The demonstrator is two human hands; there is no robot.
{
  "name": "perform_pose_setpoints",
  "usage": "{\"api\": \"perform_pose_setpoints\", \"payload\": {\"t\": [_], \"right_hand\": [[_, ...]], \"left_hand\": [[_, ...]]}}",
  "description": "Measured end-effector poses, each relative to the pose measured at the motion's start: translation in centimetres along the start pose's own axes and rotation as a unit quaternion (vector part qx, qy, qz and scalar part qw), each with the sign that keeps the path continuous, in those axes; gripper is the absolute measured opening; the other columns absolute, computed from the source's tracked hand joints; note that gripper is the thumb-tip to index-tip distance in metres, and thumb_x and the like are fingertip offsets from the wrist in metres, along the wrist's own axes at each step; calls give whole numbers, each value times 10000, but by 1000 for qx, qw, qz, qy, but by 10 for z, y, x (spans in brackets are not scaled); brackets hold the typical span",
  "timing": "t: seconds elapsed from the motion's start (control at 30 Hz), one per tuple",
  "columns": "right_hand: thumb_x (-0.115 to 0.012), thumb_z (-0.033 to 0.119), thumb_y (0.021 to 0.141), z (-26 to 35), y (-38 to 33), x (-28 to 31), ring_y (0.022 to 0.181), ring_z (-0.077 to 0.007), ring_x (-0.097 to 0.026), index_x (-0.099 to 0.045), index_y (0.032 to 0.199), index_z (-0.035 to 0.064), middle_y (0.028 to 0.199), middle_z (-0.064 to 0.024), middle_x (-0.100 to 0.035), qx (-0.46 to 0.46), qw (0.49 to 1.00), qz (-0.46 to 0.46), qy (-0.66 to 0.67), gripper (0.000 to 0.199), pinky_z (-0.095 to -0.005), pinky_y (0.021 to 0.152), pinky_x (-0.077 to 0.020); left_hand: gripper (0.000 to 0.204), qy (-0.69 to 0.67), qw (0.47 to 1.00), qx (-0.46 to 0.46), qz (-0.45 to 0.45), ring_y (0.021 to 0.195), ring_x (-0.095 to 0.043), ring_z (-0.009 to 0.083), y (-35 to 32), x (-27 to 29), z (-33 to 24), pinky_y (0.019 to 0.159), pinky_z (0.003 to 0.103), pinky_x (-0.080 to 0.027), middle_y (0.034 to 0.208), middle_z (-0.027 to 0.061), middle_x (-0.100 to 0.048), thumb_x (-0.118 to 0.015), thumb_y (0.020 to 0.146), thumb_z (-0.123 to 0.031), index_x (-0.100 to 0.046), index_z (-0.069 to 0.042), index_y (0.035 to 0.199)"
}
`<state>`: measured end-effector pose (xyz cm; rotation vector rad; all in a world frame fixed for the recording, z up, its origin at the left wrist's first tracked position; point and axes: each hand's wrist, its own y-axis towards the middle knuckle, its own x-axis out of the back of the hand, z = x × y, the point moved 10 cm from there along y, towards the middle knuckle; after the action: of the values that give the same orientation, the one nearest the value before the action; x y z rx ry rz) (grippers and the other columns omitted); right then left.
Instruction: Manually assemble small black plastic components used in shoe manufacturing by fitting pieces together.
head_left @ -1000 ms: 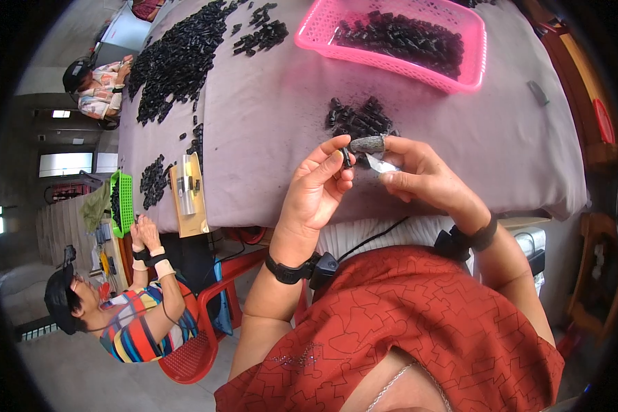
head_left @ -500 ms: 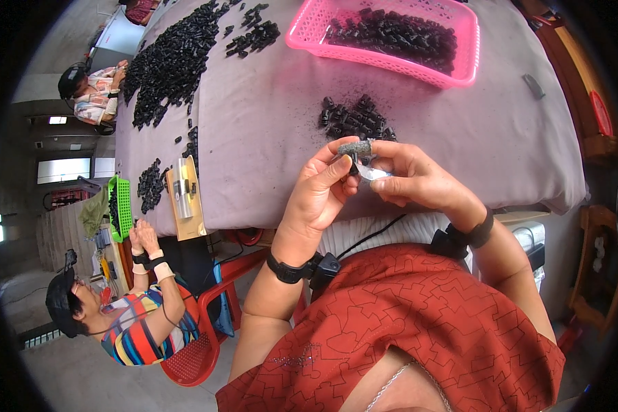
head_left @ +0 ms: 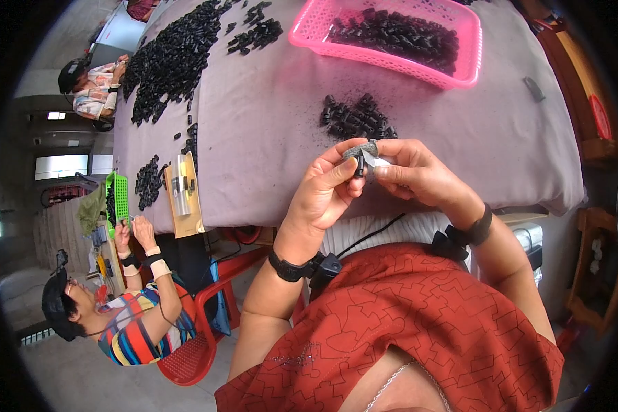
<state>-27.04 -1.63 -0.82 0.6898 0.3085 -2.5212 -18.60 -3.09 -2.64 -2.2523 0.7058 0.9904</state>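
Both of my hands meet over the near edge of the cloth-covered table. My left hand (head_left: 326, 182) pinches a small black plastic part (head_left: 359, 167) between thumb and fingers. A rough grey wrap (head_left: 361, 149) lies at its index fingertip; whether it is a finger guard, I cannot tell for certain. My right hand (head_left: 419, 172) is closed on a small pale, pointed blade (head_left: 374, 159), whose tip is against or very near the black part. Just beyond my fingers lies a small pile of black parts (head_left: 357, 118), with dark crumbs scattered around it.
A pink basket (head_left: 384, 56) of black parts stands beyond the pile. A large heap (head_left: 168, 65) spreads at the far left. Left of me are a wooden board (head_left: 185, 209) with a clear tube and a green basket (head_left: 121, 199). Two people sit along the left side.
My hands have shifted slightly right, and the blade has turned to point more upward beside the black part. The nearby person's hands have moved apart, closer to the green basket.
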Motion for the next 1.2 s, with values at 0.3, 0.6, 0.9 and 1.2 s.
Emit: {"api": "perform_pose_setpoints", "payload": {"t": [0.3,0.6,0.9,1.2], "right_hand": [[-621,144,915,10,-5,-20,524,-24,-390,-387,1397,23,703,54,-489,-2,999,50,16,550,-177,452,-288],[-609,144,925,9,-7,-18,530,-23,-386,-407,1385,22,733,45,-524,-1,998,51,23,516,-175,455,-290],[-600,129,931,7,-6,-17,539,-21,-391,-407,1385,23,779,32,-568,2,998,51,33,505,-176,452,-296],[-616,135,917,10,-9,-20,541,-21,-393,-399,1392,27,739,46,-512,-16,999,36,-7,533,-175,453,-299]], "left_hand": [[374,4,999,-9,-32,672,-571,97,-1,5,-4,607,203,-494,903,16,-636,-694,863,-109,-580,-59,1216],[372,-16,1000,6,-26,683,-581,105,-1,4,1,612,214,-505,914,16,-641,-692,862,-109,-592,-58,1217],[353,-51,999,17,-8,682,-594,111,0,3,5,622,211,-519,929,29,-659,-673,873,-94,-596,-58,1216],[342,-32,999,8,-27,675,-594,110,-1,8,4,616,214,-519,909,24,-659,-678,868,-86,-600,-53,1200]]}}
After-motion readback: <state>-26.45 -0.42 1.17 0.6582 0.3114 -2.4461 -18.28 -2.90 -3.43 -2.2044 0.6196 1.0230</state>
